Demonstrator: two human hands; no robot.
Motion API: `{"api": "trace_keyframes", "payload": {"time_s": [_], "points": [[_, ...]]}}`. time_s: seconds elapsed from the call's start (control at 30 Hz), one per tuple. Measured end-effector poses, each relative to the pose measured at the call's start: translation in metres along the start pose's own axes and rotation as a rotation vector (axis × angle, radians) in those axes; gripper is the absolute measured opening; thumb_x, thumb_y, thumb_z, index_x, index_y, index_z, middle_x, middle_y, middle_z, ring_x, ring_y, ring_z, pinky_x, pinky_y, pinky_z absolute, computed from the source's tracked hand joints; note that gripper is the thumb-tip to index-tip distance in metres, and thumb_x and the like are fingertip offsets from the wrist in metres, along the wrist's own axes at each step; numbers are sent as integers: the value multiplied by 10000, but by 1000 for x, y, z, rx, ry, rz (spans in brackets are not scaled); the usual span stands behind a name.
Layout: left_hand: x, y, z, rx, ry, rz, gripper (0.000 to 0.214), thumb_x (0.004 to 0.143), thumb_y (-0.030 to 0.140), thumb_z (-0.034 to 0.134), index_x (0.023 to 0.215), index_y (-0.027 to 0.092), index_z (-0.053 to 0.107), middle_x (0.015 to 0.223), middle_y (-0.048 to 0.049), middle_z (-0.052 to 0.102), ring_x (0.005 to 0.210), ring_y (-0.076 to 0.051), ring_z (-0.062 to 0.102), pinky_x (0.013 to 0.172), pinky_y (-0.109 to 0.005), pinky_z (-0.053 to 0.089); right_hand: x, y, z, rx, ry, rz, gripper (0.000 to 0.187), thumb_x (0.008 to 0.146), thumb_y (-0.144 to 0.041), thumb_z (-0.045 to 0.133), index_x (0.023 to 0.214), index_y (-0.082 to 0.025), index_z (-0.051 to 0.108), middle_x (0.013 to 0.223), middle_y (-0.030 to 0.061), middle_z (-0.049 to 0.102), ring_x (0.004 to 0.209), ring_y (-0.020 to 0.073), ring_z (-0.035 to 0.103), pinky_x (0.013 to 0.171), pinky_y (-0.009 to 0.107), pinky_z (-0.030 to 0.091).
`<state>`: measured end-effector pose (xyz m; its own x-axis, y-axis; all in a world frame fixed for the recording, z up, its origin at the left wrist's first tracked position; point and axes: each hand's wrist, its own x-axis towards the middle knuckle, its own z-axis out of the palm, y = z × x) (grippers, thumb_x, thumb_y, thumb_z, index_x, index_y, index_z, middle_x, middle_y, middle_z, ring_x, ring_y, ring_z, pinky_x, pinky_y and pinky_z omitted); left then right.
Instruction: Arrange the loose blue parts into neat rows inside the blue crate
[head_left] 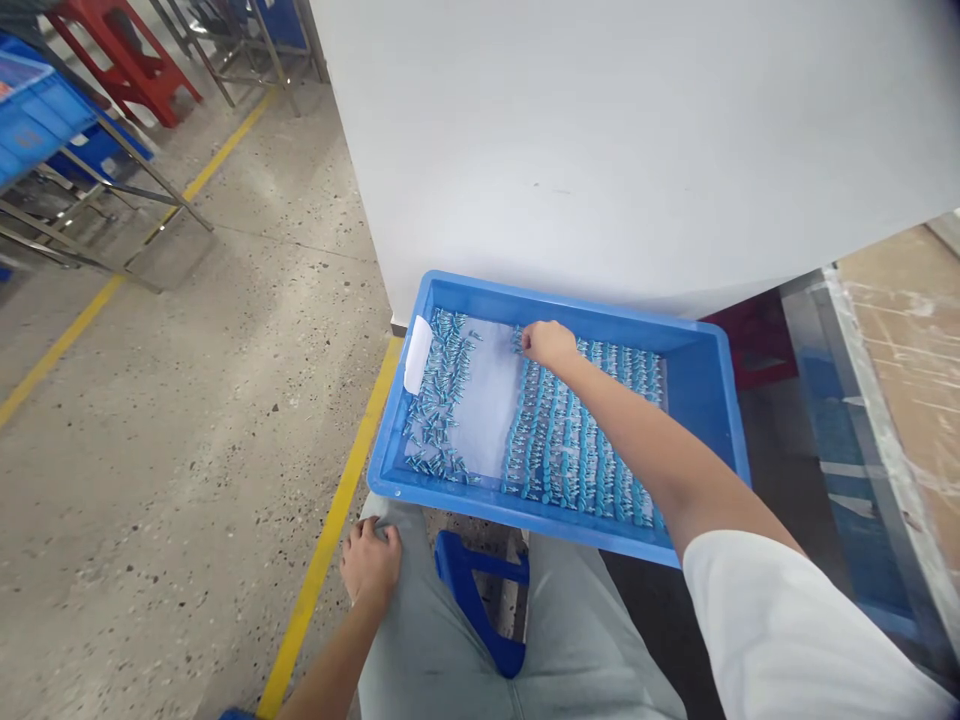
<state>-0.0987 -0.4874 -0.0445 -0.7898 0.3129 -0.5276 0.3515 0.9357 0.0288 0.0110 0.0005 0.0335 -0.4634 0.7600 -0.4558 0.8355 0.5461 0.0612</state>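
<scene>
While the head view shows the right hand [550, 343] curled above rows of blue parts [553, 440] in the bin [525, 517], its grip unclear, the left hand [371, 558] lies relaxed on the thigh [412, 590]. A dipping forearm [660, 450] could disturb the rows.

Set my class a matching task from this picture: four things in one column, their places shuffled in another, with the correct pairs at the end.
1. Right hand
2. Left hand
3. Loose small parts
4. Red stool

A. Jumbled at the left end of the blue tray
B. On a grey trouser leg
C. Near the picture's top left corner
D. At the far end of the neat rows

Pairs: 1-D, 2-B, 3-A, 4-C
</scene>
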Motion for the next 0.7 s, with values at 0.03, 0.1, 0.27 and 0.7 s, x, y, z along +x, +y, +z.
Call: {"api": "trace_keyframes", "payload": {"time_s": [0.03, 0.1, 0.27, 0.7], "points": [[0, 0, -1, 1, -1, -1, 471, 944, 392, 406, 1320, 214, 628, 1369, -141, 589, 1263, -356, 535, 1010, -500, 458, 0, 0, 2, -3, -2, 1, 324, 1039, -404, 634, 1194, -120, 629, 1140, 85, 594, 1036, 192, 594, 933, 379, 559], [-1, 2, -3, 3, -4, -2, 466, 944, 388, 409, 1313, 212, 632, 1367, -142, 591, 1260, -353, 538, 1007, -492, 459, 1, -2, 6, -8, -3, 1, 322, 1039, -398, 635, 1202, -121, 626, 1147, 86, 590, 1040, 193, 592, 933, 380, 559], [-3, 6, -9, 8, -16, -11, 468, 946, 378, 411, 1326, 208, 626, 1363, -136, 595, 1252, -345, 544, 1017, -474, 450, 6, -4, 11, -12, 1, -1, 324, 1039, -392, 636, 1213, -119, 620, 1152, 87, 586, 1041, 195, 591, 931, 381, 561], [-1, 4, -5, 2, -7, -6, 465, 953, 385, 413, 1321, 207, 634, 1357, -143, 596, 1249, -350, 543, 1009, -482, 456, 8, -10, 11, -6, 25, 0, 325, 1045, -395, 625, 1219, -121, 619, 1156, 88, 586, 1044, 195, 590, 939, 385, 558]]}}
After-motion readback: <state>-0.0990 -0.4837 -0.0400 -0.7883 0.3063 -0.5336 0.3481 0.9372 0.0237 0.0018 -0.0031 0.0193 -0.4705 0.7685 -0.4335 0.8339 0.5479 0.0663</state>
